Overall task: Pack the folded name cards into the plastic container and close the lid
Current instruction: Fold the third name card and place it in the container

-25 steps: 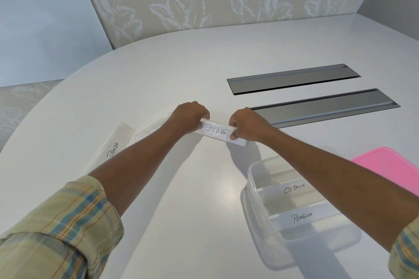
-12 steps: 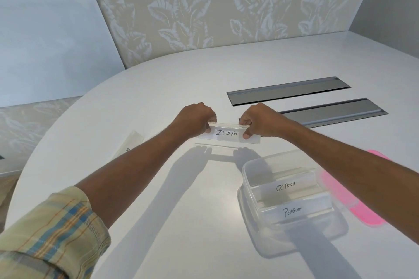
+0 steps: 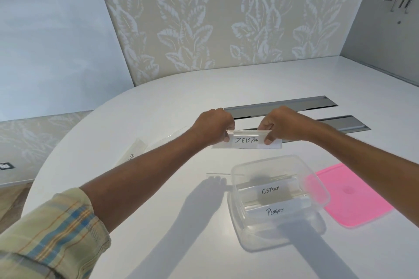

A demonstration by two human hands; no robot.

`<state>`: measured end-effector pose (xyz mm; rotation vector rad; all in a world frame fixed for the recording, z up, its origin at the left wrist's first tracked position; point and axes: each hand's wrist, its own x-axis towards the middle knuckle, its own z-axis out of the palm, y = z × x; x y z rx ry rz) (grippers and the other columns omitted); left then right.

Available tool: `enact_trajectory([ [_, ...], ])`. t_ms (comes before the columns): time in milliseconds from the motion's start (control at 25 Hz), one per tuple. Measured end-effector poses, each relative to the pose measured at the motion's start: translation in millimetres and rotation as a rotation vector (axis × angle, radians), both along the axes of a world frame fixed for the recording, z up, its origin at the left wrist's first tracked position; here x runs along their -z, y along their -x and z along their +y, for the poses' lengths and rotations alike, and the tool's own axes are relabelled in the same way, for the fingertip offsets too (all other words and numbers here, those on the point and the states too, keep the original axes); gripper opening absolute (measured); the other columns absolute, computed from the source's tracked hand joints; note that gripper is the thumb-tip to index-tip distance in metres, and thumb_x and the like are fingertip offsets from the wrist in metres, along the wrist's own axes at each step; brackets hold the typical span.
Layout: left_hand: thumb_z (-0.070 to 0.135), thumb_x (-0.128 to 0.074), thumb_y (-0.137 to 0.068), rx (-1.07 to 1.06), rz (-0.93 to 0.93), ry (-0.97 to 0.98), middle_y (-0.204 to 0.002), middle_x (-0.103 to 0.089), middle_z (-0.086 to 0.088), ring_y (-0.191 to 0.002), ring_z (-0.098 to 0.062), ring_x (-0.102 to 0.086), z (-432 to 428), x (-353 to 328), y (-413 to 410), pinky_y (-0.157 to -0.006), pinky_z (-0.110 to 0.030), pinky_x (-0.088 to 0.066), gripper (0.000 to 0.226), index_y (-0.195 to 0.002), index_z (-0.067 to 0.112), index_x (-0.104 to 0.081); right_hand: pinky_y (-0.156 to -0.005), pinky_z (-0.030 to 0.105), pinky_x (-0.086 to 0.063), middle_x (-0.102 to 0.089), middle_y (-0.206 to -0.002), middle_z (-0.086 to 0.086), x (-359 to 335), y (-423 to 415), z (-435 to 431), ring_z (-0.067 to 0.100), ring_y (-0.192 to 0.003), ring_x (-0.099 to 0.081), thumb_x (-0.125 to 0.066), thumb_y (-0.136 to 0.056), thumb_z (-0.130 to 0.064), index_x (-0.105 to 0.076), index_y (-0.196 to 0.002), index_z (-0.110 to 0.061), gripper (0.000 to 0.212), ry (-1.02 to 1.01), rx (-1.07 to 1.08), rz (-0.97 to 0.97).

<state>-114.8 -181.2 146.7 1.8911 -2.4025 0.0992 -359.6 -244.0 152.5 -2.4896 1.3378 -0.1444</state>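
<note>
A folded white name card marked ZEBRA [image 3: 247,142] hangs in the air above the table, beyond the container. My left hand [image 3: 214,128] pinches its left end and my right hand [image 3: 282,124] pinches its right end. The clear plastic container [image 3: 235,171] stands open on the table at lower right. Inside it lie two folded cards, one marked OSTRICH [image 3: 271,190] and one marked PENGUIN [image 3: 275,211]. The pink lid [image 3: 353,197] lies flat on the table just right of the container. Another folded card [image 3: 133,154] lies on the table to the left, partly hidden by my left forearm.
The white table [image 3: 158,188] has a rounded left edge. Two grey recessed cable slots [image 3: 283,106] run across it behind my hands. A leaf-patterned wall panel [image 3: 226,18] stands at the back. A clear strip [image 3: 169,137] lies beside the left card.
Both hands have lifted the ZEBRA card off the table and carried it a little right, toward the container. The view has tilted up, showing more wall.
</note>
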Motion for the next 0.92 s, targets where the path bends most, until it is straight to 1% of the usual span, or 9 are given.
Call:
enact_trajectory([
  [40, 0.016, -0.082, -0.08, 0.003, -0.001, -0.004, -0.117, -0.074, -0.003, -0.108, -0.03, -0.069, 3.6, -1.1, 7.6, -0.076, -0.033, -0.049, 0.037, -0.116, 0.024, -0.076, -0.055, 0.012, -0.049, -0.08, -0.084, -0.012, -1.6, 7.4, 3.1, -0.007, -0.069, -0.069, -0.094, -0.067, -0.011, -0.084, -0.096, -0.023, 0.033, -0.008, 0.002, -0.004],
  [80, 0.016, -0.083, -0.08, 0.004, -0.001, -0.006, -0.117, -0.073, -0.004, -0.107, -0.031, -0.069, 7.3, -2.2, 14.7, -0.074, -0.032, -0.047, 0.037, -0.115, 0.024, -0.076, -0.052, 0.01, -0.046, -0.079, -0.082, -0.012, -2.5, 14.5, 5.6, -0.01, -0.064, -0.067, -0.094, -0.067, -0.01, -0.084, -0.096, -0.023, 0.032, -0.013, 0.001, -0.006],
  [120, 0.017, -0.083, -0.08, 0.006, 0.005, -0.008, -0.117, -0.073, -0.004, -0.107, -0.03, -0.069, 10.9, -2.4, 21.7, -0.074, -0.031, -0.046, 0.037, -0.116, 0.024, -0.076, -0.055, 0.011, -0.048, -0.079, -0.082, -0.012, -2.8, 21.6, 8.0, -0.009, -0.065, -0.068, -0.094, -0.067, -0.01, -0.084, -0.096, -0.022, 0.033, -0.017, 0.0, -0.006],
  [200, 0.021, -0.085, -0.08, 0.014, 0.032, -0.029, -0.118, -0.074, -0.003, -0.108, -0.029, -0.069, 19.0, -0.6, 35.2, -0.078, -0.033, -0.052, 0.039, -0.118, 0.023, -0.076, -0.072, 0.026, -0.06, -0.08, -0.087, -0.009, -1.8, 35.8, 13.3, 0.002, -0.078, -0.074, -0.096, -0.066, -0.01, -0.084, -0.098, -0.02, 0.036, -0.021, -0.009, -0.014],
  [240, 0.023, -0.086, -0.079, 0.02, 0.042, -0.045, -0.117, -0.075, -0.003, -0.108, -0.028, -0.07, 23.3, 1.7, 41.7, -0.081, -0.034, -0.055, 0.04, -0.118, 0.022, -0.076, -0.079, 0.033, -0.062, -0.081, -0.089, -0.008, 0.3, 42.5, 16.6, 0.006, -0.083, -0.075, -0.096, -0.066, -0.01, -0.084, -0.099, -0.019, 0.037, -0.024, -0.015, -0.01],
  [320, 0.025, -0.087, -0.078, 0.027, 0.044, -0.074, -0.115, -0.076, -0.002, -0.107, -0.028, -0.07, 31.2, 8.8, 54.2, -0.083, -0.036, -0.057, 0.041, -0.118, 0.021, -0.076, -0.085, 0.035, -0.062, -0.08, -0.093, -0.007, 7.4, 53.4, 22.5, 0.01, -0.088, -0.075, -0.096, -0.067, -0.011, -0.083, -0.103, -0.017, 0.038, -0.021, -0.025, 0.025],
  [440, 0.026, -0.087, -0.078, 0.025, 0.072, -0.109, -0.116, -0.074, -0.003, -0.106, -0.028, -0.069, 39.8, 22.5, 68.2, -0.077, -0.032, -0.051, 0.042, -0.118, 0.021, -0.076, -0.089, 0.034, -0.06, -0.08, -0.102, -0.002, 23.1, 63.4, 27.3, 0.013, -0.097, -0.074, -0.095, -0.069, -0.011, -0.082, -0.11, -0.014, 0.043, -0.033, -0.026, 0.067],
  [760, 0.028, -0.087, -0.079, 0.008, 0.076, -0.17, -0.116, -0.073, -0.004, -0.106, -0.029, -0.069, 53.7, 57.3, 91.4, -0.077, -0.032, -0.049, 0.041, -0.118, 0.02, -0.076, -0.085, 0.035, -0.061, -0.081, -0.097, -0.006, 62.8, 77.0, 32.9, 0.011, -0.091, -0.074, -0.094, -0.067, -0.011, -0.081, -0.106, -0.019, 0.041, -0.074, -0.047, 0.126],
  [920, 0.029, -0.086, -0.081, -0.021, 0.064, -0.196, -0.117, -0.072, -0.005, -0.107, -0.029, -0.068, 56.9, 77.6, 96.0, -0.08, -0.034, -0.051, 0.042, -0.12, 0.019, -0.074, -0.082, 0.037, -0.059, -0.079, -0.095, -0.007, 79.8, 73.1, 35.0, 0.016, -0.091, -0.072, -0.093, -0.067, -0.013, -0.079, -0.103, -0.023, 0.039, -0.073, -0.058, 0.188],
])
